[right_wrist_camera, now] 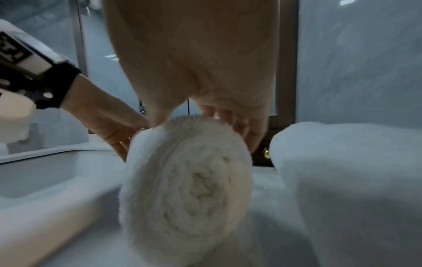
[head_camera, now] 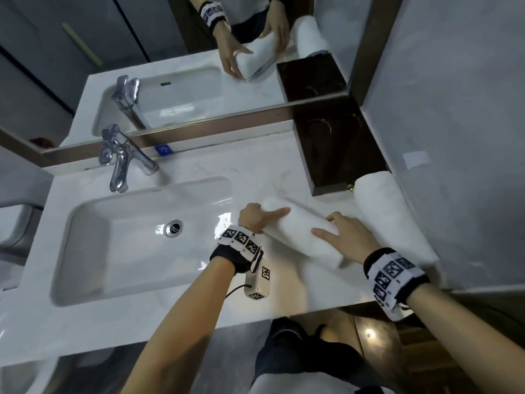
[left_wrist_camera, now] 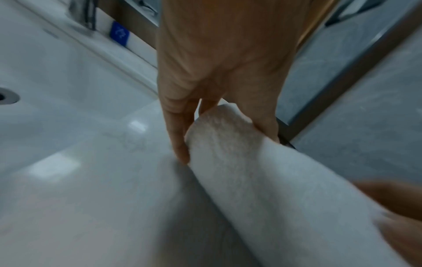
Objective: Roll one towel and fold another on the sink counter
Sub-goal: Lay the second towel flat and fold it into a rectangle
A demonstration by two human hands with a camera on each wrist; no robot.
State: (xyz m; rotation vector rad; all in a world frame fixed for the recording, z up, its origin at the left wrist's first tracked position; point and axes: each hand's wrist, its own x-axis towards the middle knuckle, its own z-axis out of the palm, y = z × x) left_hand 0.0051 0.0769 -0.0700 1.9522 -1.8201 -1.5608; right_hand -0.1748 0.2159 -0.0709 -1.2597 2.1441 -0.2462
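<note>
A white marble-look worktop (head_camera: 284, 172) runs under a wall mirror (head_camera: 199, 38), with a white sink basin (head_camera: 127, 237) and a chrome tap (head_camera: 122, 160) set into its left part. A dark wooden box (head_camera: 338, 155) sits in the far right corner.

A white rolled towel (head_camera: 301, 231) lies on the worktop just right of the basin, slanting from far left to near right; the right wrist view shows the spiral of its near end (right_wrist_camera: 194, 195). The left hand (head_camera: 252, 216) grips the far end, its fingers (left_wrist_camera: 180, 140) curled down round the roll and the thumb lying along the top. The right hand (head_camera: 346, 237) holds the near part, thumb on one side and fingers (right_wrist_camera: 248, 133) curved over the other.

A second white towel (head_camera: 389, 214) lies just beside the roll to the right, along the grey wall and touching the box's near end. Whether it is rolled or folded is hard to tell.
</note>
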